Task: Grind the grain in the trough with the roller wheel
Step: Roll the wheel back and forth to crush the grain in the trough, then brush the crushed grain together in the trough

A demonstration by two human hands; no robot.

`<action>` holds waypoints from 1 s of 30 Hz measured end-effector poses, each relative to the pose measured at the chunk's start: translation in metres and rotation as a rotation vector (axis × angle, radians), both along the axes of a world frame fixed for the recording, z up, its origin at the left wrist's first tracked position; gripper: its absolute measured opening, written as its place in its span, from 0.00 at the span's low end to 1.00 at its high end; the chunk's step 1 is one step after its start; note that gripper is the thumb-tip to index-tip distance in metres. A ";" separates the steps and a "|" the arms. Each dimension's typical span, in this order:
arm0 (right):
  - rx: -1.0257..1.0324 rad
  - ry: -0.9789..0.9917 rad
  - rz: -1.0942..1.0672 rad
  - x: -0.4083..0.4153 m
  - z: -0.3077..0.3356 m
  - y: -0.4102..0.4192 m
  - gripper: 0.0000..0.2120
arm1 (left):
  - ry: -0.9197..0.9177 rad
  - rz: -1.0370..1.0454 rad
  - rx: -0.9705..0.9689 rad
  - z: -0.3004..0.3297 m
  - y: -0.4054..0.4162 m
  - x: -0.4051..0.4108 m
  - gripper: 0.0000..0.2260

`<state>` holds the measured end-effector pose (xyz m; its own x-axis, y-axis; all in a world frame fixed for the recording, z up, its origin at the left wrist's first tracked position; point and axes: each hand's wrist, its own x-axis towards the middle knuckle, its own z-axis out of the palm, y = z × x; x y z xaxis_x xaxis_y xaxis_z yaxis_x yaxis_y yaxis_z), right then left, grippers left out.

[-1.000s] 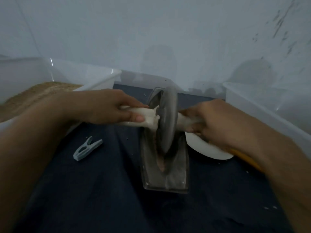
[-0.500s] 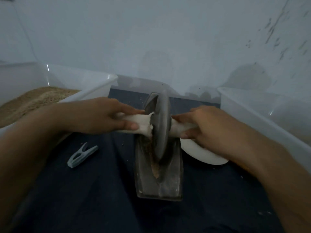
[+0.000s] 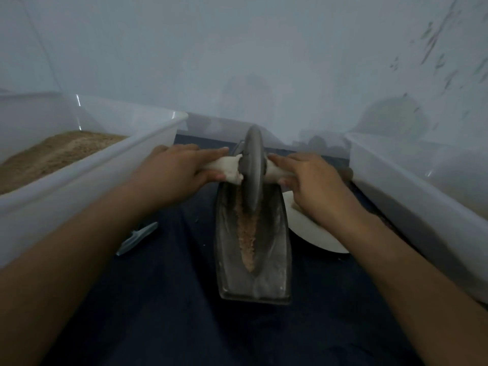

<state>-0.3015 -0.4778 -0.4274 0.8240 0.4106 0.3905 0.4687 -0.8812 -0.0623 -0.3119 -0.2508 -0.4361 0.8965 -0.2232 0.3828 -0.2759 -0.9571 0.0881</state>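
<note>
Since 1 second ago the wheel (image 3: 252,172) has rolled from the trough's (image 3: 274,262) middle to its far end, just above frame centre, baring a strip of grain (image 3: 247,233) along the groove. The left hand (image 3: 176,173) and right hand (image 3: 313,180) each curl round a white-wrapped end of the axle (image 3: 227,167). The strip looks partly crushed but coarse, so more passes seem needed. A bin (image 3: 87,178) of grain fills the left of frame.
</note>
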 end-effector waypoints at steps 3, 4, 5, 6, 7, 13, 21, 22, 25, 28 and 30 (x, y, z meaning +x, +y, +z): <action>0.013 -0.038 0.014 0.001 -0.003 0.000 0.23 | -0.110 -0.027 0.029 -0.004 -0.002 0.001 0.25; -0.021 -0.035 0.014 -0.002 -0.001 -0.001 0.23 | -0.072 -0.050 0.027 0.000 0.000 0.000 0.25; -0.062 -0.029 0.019 -0.006 0.003 -0.003 0.23 | 0.001 -0.081 0.006 0.005 0.002 -0.003 0.25; -0.102 -0.015 0.034 -0.012 0.007 -0.004 0.23 | 0.102 -0.119 -0.027 0.012 0.003 -0.008 0.25; -0.139 0.004 0.057 -0.019 0.012 -0.005 0.23 | 0.208 -0.168 -0.057 0.019 0.006 -0.014 0.26; -0.235 0.131 0.100 -0.065 0.040 -0.008 0.23 | 0.535 -0.422 -0.165 0.049 0.016 -0.043 0.23; -0.037 0.030 0.022 -0.015 0.008 -0.007 0.25 | 0.172 -0.077 -0.094 0.011 0.004 -0.008 0.23; 0.021 0.023 0.037 -0.011 0.004 -0.010 0.25 | 0.078 -0.038 -0.069 0.005 0.002 -0.004 0.23; 0.230 0.016 0.041 -0.004 0.010 -0.033 0.23 | -0.055 -0.045 -0.114 -0.007 -0.001 0.003 0.24; 0.318 -0.031 -0.088 0.000 0.029 -0.069 0.12 | -0.096 -0.061 -0.146 -0.012 0.002 0.006 0.24; 0.065 0.188 -0.244 0.000 0.032 -0.083 0.08 | -0.119 -0.063 -0.130 -0.013 0.002 0.006 0.24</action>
